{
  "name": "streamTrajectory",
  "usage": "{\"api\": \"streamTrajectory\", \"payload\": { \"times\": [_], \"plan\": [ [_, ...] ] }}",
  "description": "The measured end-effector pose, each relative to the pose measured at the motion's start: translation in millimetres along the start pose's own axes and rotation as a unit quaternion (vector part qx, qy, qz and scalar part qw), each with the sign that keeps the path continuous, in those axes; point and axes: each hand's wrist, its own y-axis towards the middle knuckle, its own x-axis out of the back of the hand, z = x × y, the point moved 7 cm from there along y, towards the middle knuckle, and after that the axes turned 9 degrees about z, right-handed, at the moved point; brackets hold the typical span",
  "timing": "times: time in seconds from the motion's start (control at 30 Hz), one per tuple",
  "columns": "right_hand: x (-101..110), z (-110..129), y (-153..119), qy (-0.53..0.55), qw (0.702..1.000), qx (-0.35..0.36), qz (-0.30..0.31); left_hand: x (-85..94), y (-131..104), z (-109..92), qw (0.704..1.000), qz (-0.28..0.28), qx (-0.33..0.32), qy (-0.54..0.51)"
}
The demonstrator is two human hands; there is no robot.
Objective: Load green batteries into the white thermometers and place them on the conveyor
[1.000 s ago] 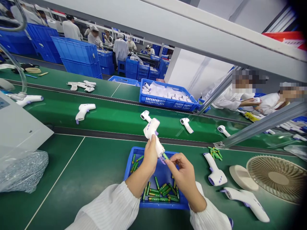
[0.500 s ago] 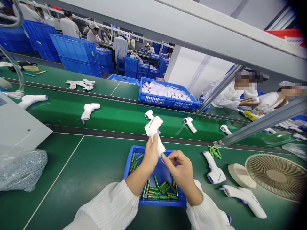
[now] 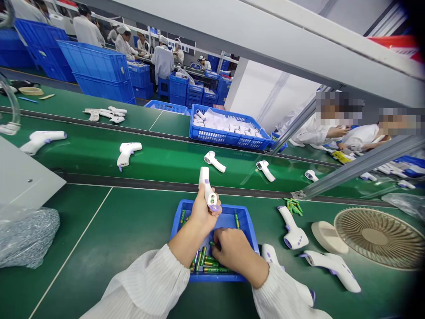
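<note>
White thermometer gun (image 3: pixel 204 178) is in the L hand (image 3: pixel 201 212), held up over the far edge of the blue tray (image 3: pixel 251 228), open handle end facing back at the wearer. Purple flap (image 3: pixel 214 208) hangs open by the hole, & there's smth green inside, prob a battery end. IMO keep that end tipped up a bit so nothing slides out, fingers clear of the flap so the hinge doesn't get bent. L hand is closed round the handle, forearm slanting in from lower left.

R hand (image 3: pixel 232 246) is down in the tray, back of hand up, fingers curled in by the green batteries (image 3: pixel 210 269). One shows right at the fingertips, but can't tell if it's pinched or just touched tbh. Looks like the step is grabbing a cell, so I'd take only one, by its middle, & check +/- b4 lifting. R forearm comes in from lower right, R sleeve (image 3: pixel 277 288) partly hiding another gun (image 3: pixel 269 253) on the green bench (image 3: pixel 133 235).
</note>
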Motion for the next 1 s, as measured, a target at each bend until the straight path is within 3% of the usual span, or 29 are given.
{"api": "streamTrajectory", "payload": {
  "times": [0.07,0.13,0.27,0.33,0.5,0.6,0.73,0.9,1.0],
  "plan": [
    [0.5,1.4,1.4,0.029,0.999,0.019,-0.013,2.3,0.0,-1.6,1.0,-0.015,-0.017,0.019],
    [19.2,-4.4,-1.1,0.123,0.987,0.03,-0.1,4.2,0.0,-2.1,0.998,-0.03,-0.032,0.04],
    [74.2,-14.3,-22.9,0.25,0.892,0.089,-0.366,6.9,-1.6,2.6,0.993,-0.064,-0.021,0.097],
    [87.8,-7.6,-27.3,0.24,0.864,0.142,-0.42,7.2,-2.9,6.1,0.991,-0.066,-0.009,0.115],
    [91.3,4.2,-21.9,0.131,0.862,0.21,-0.442,9.4,-3.3,12.6,0.991,-0.052,0.008,0.119],
    [87.3,3.6,-19.7,0.084,0.884,0.226,-0.401,9.1,-1.5,18.4,0.991,-0.034,0.035,0.122],
    [80.5,-1.4,-13.1,0.186,0.899,0.249,-0.309,9.4,-1.3,18.3,0.988,-0.045,0.034,0.141],
    [74.0,-10.3,0.3,0.288,0.864,0.227,-0.345,6.6,-1.7,21.3,0.986,-0.025,0.019,0.163],
    [64.7,-18.3,11.7,0.386,0.838,0.207,-0.325,12.3,-7.6,18.6,0.978,-0.06,-0.028,0.2]
  ]
}}
